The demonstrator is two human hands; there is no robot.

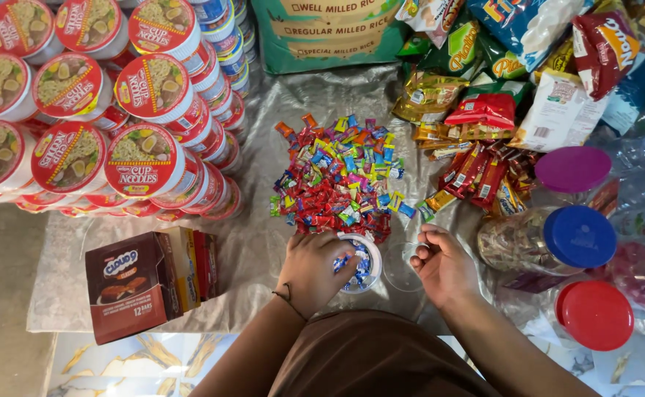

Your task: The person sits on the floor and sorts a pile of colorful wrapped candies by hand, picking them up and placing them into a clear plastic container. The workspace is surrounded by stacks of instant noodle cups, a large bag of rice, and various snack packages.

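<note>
Left hand (314, 269) cupped over the mouth of a small clear jar (361, 263), fingers curled in on blue-wrapped candies, so closed on a small bunch of them. Right hand (444, 266) just beside, closed in a loose fist with thumb against forefinger; whether something is pinched there, cannot tell. Jar standing upright on the plastic sheet (264, 169), directly below the candy pile (339, 176) and touching its near edge.

To do this well, probably best to release the candies low inside the mouth, not from above, and to keep the light jar steady, since twisted wrappers slide easily on the smooth sheet.

Candies small, glossy, with crinkled twisted ends, in red, blue, yellow and green. Sheet silvery, wrinkled, shiny. To the left, stacked noodle cups (146, 158) with round paper lids, and a brown cardboard box (133, 287). To the right, soft snack bags (484, 110) and clear plastic jars with blue lid (579, 235), red lid (594, 315) and purple lid (572, 169).
</note>
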